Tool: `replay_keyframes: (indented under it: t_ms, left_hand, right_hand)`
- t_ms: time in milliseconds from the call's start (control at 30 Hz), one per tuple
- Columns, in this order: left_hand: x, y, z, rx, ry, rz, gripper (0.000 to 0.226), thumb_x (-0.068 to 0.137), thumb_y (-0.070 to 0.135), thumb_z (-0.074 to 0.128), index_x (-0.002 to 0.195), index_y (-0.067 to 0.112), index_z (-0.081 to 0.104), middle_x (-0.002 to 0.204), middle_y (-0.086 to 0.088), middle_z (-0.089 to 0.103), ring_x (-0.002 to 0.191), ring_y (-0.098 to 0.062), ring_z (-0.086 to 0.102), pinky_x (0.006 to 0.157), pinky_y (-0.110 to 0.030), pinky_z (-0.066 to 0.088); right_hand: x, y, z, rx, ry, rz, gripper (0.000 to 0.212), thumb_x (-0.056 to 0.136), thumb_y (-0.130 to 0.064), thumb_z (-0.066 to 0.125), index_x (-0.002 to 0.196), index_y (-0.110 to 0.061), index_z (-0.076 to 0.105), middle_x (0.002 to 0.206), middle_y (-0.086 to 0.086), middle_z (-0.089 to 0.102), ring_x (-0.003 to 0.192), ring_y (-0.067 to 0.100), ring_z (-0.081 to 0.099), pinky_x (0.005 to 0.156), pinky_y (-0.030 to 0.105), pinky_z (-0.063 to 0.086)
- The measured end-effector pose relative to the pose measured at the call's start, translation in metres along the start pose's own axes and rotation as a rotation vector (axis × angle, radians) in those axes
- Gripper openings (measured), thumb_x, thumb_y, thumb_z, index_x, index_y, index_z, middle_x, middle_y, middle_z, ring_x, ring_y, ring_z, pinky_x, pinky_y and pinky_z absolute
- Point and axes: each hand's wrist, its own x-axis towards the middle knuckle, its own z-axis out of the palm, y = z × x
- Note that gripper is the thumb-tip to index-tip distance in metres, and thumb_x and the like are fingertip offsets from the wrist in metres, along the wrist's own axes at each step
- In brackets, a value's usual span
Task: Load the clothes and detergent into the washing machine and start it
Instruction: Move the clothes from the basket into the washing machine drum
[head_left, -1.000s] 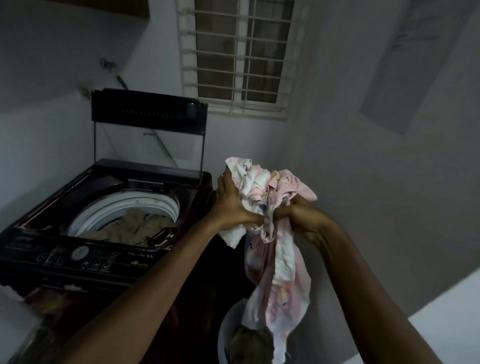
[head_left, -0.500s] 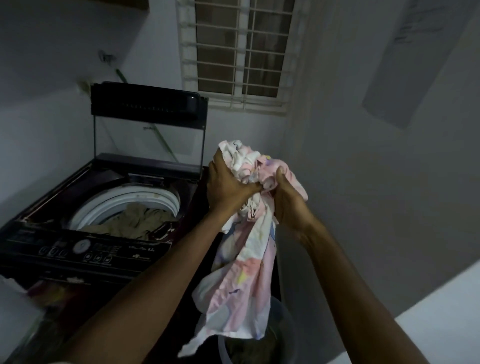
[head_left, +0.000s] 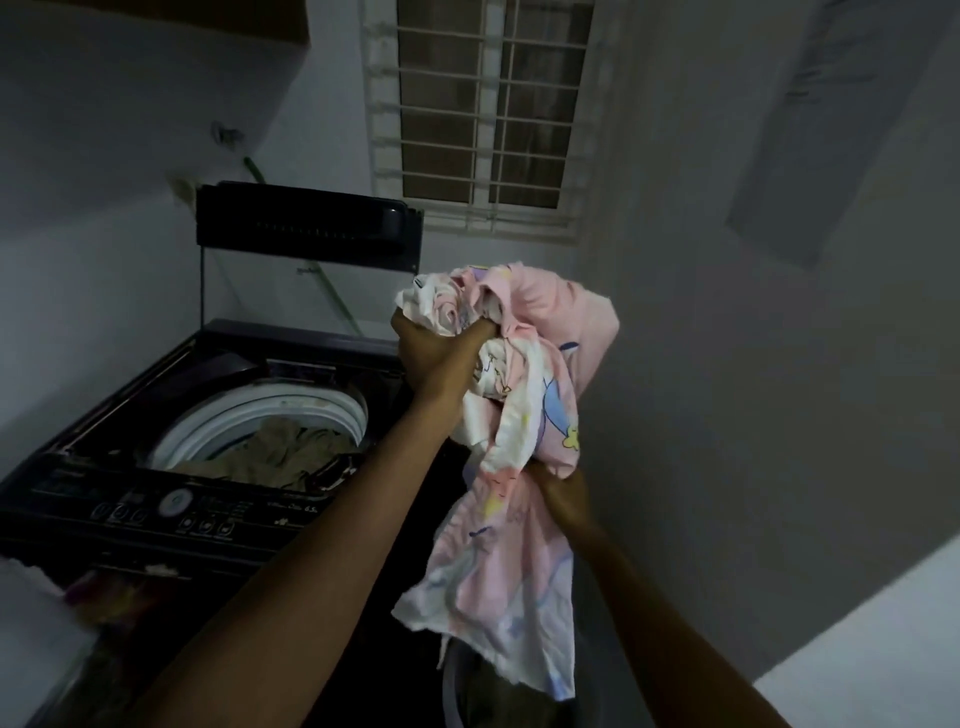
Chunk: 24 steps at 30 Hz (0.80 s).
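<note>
Reaches forward with both arms; grips the garment (head_left: 519, 571) high with the left hand (head_left: 432, 358), lower with the right hand (head_left: 563, 494).

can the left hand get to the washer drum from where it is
Probably yes: the lid stands open and nothing lies between the left hand and the drum, though that hand grips the pink cloth.

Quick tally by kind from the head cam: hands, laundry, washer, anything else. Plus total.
Hands: 2, left hand and right hand, both holding the pink cloth
Laundry: 2, the pink cloth and a beige pile in the drum
Washer: 1, lid up
Bucket: 1
Window: 1
Total: 7
</note>
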Motion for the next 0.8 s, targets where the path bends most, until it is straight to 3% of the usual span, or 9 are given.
replay_keyframes:
  t_ms: [100,200,300,433,500,567,633,733,800]
  left_hand:
    - [0.012,-0.008,-0.025,0.223,0.018,0.062,0.11,0.041,0.051,0.083,0.136,0.019,0.038,0.13,-0.005,0.058,0.115,-0.025,0.06,0.099,-0.042,0.05]
    - [0.011,-0.02,-0.043,0.5,-0.054,0.153,0.124,0.041,0.054,0.086,0.145,0.019,0.028,0.142,-0.009,0.047,0.128,-0.03,0.049,0.103,-0.045,0.044]
    - [-0.001,-0.034,-0.038,0.63,-0.13,0.16,0.123,0.047,0.045,0.092,0.147,0.021,0.025,0.144,-0.01,0.042,0.131,-0.032,0.045,0.103,-0.045,0.043]
    - [-0.011,-0.038,-0.016,0.63,-0.183,0.132,0.124,0.046,0.049,0.091,0.147,0.025,0.023,0.147,-0.008,0.04,0.133,-0.03,0.044,0.105,-0.044,0.042]
    - [-0.014,-0.037,-0.004,0.626,-0.213,0.108,0.124,0.05,0.046,0.091,0.149,0.025,0.019,0.149,-0.008,0.036,0.134,-0.03,0.043,0.105,-0.042,0.041]
    - [-0.014,-0.035,0.001,0.576,-0.22,0.06,0.124,0.048,0.048,0.089,0.148,0.027,0.019,0.148,-0.008,0.037,0.131,-0.032,0.045,0.104,-0.044,0.042]
    - [-0.01,-0.034,0.0,0.499,-0.229,0.01,0.131,0.036,0.054,0.085,0.147,0.028,0.02,0.146,-0.007,0.039,0.129,-0.031,0.047,0.104,-0.048,0.044]
    - [-0.008,-0.033,-0.008,0.463,-0.356,-0.032,0.147,0.033,0.05,0.091,0.153,0.028,0.01,0.156,-0.009,0.023,0.141,-0.029,0.033,0.112,-0.049,0.037]
    - [-0.012,-0.032,-0.008,0.508,-0.47,-0.042,0.157,0.041,0.047,0.097,0.155,0.026,-0.007,0.163,-0.008,0.001,0.15,-0.026,0.01,0.12,-0.047,0.024]
  right_hand:
    - [0.004,-0.013,-0.035,0.02,0.147,0.002,0.032,0.093,-0.013,0.061,0.124,-0.005,0.059,0.125,0.011,0.06,0.105,0.015,0.056,0.076,0.013,0.046]
    - [0.007,-0.039,-0.071,0.027,0.271,-0.085,0.028,0.087,-0.027,0.062,0.108,-0.009,0.069,0.104,0.01,0.069,0.087,0.011,0.061,0.064,0.018,0.049]
    - [0.017,-0.077,-0.076,0.213,0.304,-0.115,0.015,0.094,-0.012,0.053,0.1,-0.009,0.068,0.084,0.003,0.067,0.073,0.011,0.061,0.055,0.013,0.05]
    - [0.034,-0.111,-0.046,0.368,0.044,0.046,0.029,0.098,-0.021,0.042,0.12,-0.007,0.055,0.101,0.007,0.063,0.079,0.017,0.063,0.059,0.022,0.055]
    - [0.032,-0.118,-0.03,0.416,-0.136,0.141,0.036,0.1,-0.025,0.037,0.124,-0.002,0.052,0.089,0.005,0.068,0.072,0.013,0.066,0.057,0.022,0.057]
    - [0.024,-0.122,-0.023,0.366,-0.252,0.153,0.045,0.098,-0.023,0.035,0.121,0.013,0.05,0.081,0.013,0.069,0.071,0.015,0.069,0.069,0.024,0.058]
    - [0.024,-0.124,-0.024,0.336,-0.294,0.118,0.06,0.096,-0.033,0.04,0.127,0.018,0.045,0.11,0.025,0.066,0.105,0.026,0.066,0.099,0.037,0.05]
    - [0.027,-0.126,-0.025,0.449,-0.359,0.096,0.059,0.1,-0.048,0.033,0.127,-0.001,0.057,0.125,0.019,0.063,0.121,0.03,0.057,0.105,0.038,0.043]
    - [0.028,-0.127,-0.024,0.492,-0.364,0.085,0.077,0.097,-0.059,0.032,0.126,0.011,0.05,0.124,0.038,0.052,0.117,0.052,0.048,0.107,0.046,0.039]
